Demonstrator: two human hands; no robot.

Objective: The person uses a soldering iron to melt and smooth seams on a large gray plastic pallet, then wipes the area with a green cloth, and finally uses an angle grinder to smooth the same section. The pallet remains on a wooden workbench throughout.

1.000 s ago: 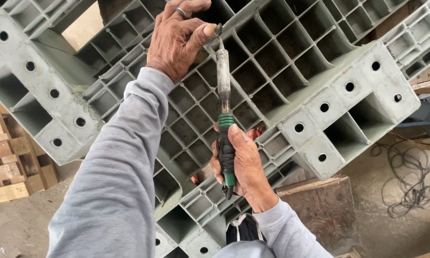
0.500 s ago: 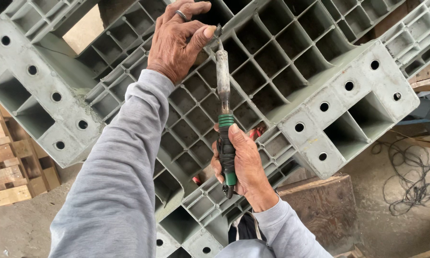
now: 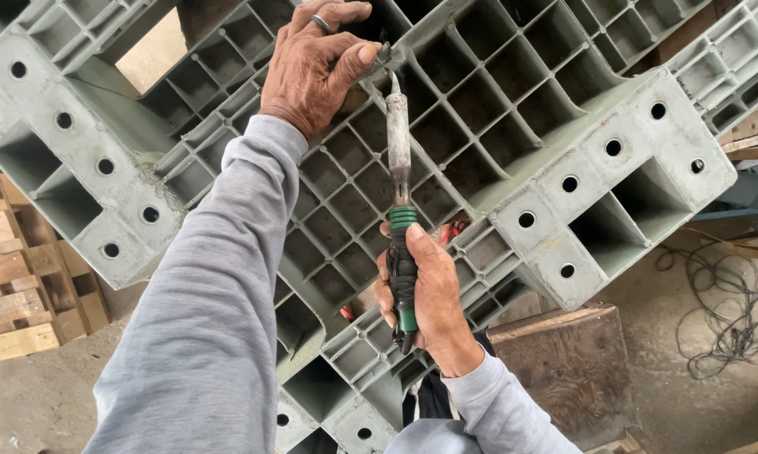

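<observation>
A green-handled soldering tool [image 3: 400,210] is gripped by the right hand [image 3: 425,290], fingers clamped around its handle. Its metal tip is met above by the left hand [image 3: 312,63], whose thumb and fingers are pinched together there, against a grey plastic pallet [image 3: 581,168] beneath both hands.

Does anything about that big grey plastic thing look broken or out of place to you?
Yes. The grey plastic pallet stands tipped up on edge, not flat, and its ribbed grid looks broken open at the upper left, leaving a gap. The left hand rests on the ribs there; the right hand holds a green-handled tool against them.
</observation>
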